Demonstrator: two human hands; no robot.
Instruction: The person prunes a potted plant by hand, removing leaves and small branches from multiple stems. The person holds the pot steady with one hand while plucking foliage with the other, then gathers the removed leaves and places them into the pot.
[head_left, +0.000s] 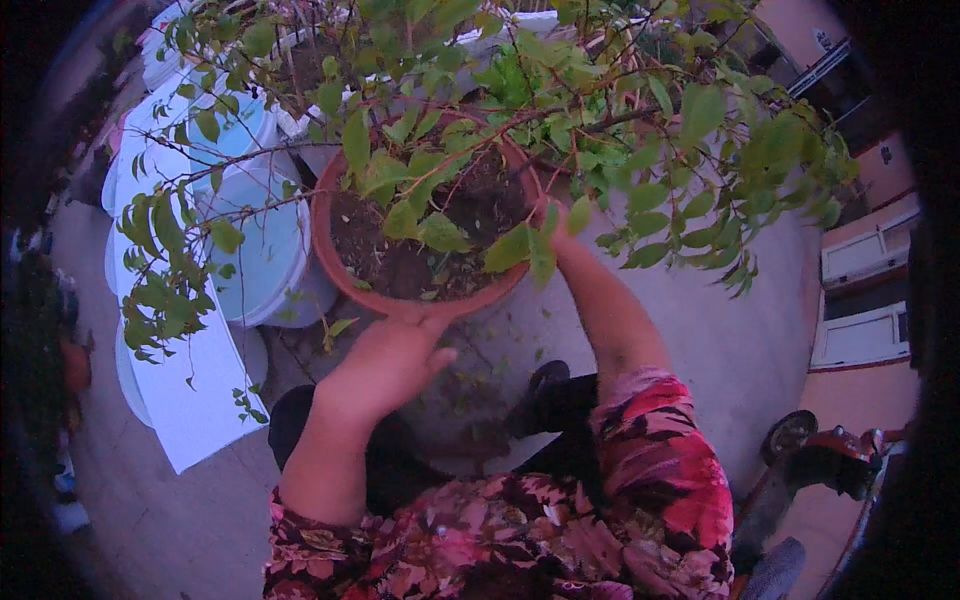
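Observation:
A round terracotta-coloured flowerpot (426, 306) with dark soil (397, 259) is in front of me, above my knees in the view. Leafy branches (442, 231) spread over it and hide its far side. At the near rim is my left hand (390, 358), its fingertips over the edge and its thumb apart on the outside. My right hand (553, 219) is on the right side of the rim, holding it. Leaves cover part of that hand, so its fingers are mostly hidden.
White round tubs (259, 247) with a pale blue inside stand left of the pot, beside a long white board (195, 390). Concrete ground (697, 322) lies to the right. A wheeled vehicle (832, 450) with a red part is at lower right, near a wall with a white-framed window (862, 334).

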